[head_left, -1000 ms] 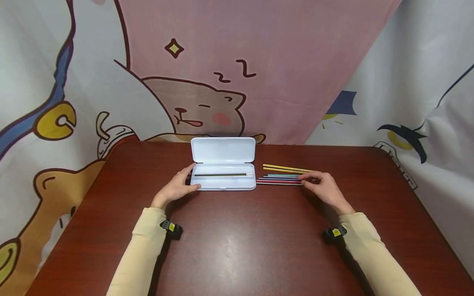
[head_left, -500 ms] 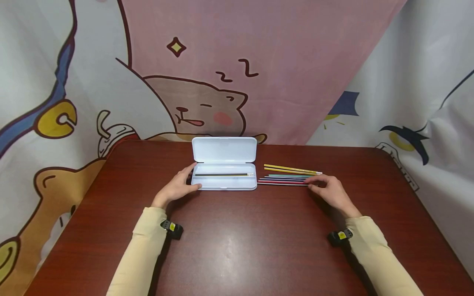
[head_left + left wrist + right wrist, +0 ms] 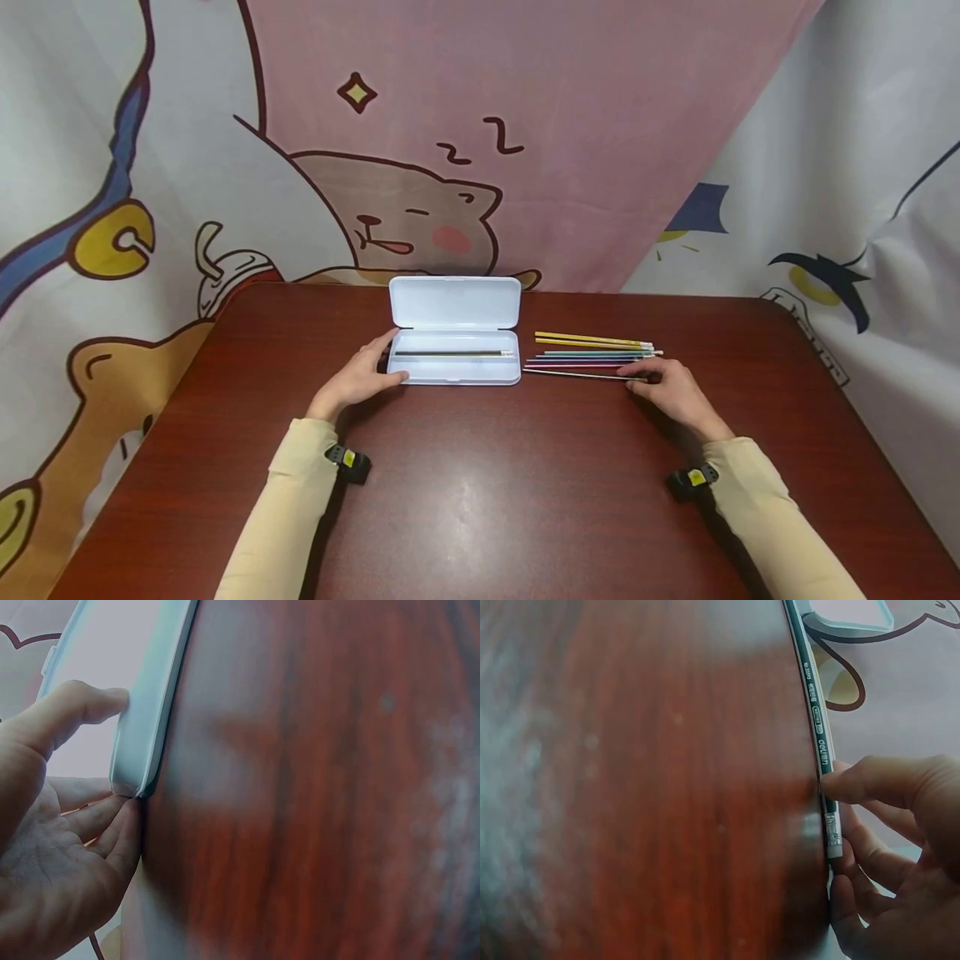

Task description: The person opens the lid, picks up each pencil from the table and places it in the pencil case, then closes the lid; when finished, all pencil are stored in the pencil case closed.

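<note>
At the left, the person's left hand [image 3: 358,385] grips the left end of the white pencil case [image 3: 457,372], thumb over its front rim and fingers against the end. The case stands open on the table [image 3: 480,492], lid [image 3: 455,303] raised, with one pencil [image 3: 450,353] lying lengthwise inside. Just right of it lie yellow pencils [image 3: 585,338] and, nearer the person, other pencils [image 3: 585,356]. The right hand [image 3: 670,390] pinches a dark green pencil [image 3: 815,705] near its eraser end.
</note>
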### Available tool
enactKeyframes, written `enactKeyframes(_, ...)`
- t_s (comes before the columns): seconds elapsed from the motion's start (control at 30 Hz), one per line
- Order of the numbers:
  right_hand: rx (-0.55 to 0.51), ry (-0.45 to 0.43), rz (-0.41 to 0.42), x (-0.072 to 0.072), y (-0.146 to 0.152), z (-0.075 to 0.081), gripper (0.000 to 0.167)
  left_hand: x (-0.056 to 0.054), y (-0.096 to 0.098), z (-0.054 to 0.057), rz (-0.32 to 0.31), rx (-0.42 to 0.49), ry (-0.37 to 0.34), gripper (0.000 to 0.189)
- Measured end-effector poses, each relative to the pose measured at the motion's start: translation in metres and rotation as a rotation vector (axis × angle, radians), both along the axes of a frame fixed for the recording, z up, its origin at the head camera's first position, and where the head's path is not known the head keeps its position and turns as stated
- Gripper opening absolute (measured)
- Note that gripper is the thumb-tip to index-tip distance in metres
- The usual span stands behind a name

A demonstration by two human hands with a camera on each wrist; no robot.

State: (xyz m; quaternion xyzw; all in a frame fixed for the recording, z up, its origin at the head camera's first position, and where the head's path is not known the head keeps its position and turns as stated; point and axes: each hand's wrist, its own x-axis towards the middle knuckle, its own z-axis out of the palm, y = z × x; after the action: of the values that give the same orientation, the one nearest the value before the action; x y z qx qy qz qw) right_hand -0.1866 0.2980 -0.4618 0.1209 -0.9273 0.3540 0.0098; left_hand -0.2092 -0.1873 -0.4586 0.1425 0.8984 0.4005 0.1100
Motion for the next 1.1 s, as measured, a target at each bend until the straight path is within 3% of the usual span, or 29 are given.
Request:
enactKeyframes(0.53, -0.101, -0.066, 0.005, -0.001, 0.006, -0.008, 0.018, -0.001, -0.001, -0.002, -0.004, -0.012, 0.004, 0.082)
enactKeyframes(0.63, -0.128, -0.067, 0.024, -0.002, 0.007, -0.007, 0.017, 0.000, -0.001, -0.001, -0.002, -0.012, 0.002, 0.082)
enactKeyframes(0.73, -0.156, -0.076, 0.036, 0.003, 0.001, 0.006, 0.018, 0.000, 0.000, -0.001, 0.000, -0.017, -0.003, 0.083)
enactKeyframes(0.87, -0.195, -0.097, 0.026, 0.001, 0.002, 0.007, 0.019, 0.000, 0.000, -0.001, -0.002, -0.020, -0.005, 0.083)
enactKeyframes(0.97, -0.212, -0.110, 0.012, -0.006, 0.007, -0.003, 0.020, 0.000, 0.000, 0.000, -0.004, -0.022, -0.005, 0.083)
enactKeyframes(1.1, -0.212, -0.108, 0.017, -0.008, 0.002, 0.001, 0.020, -0.001, 0.000, -0.001, -0.003, -0.026, -0.004, 0.083)
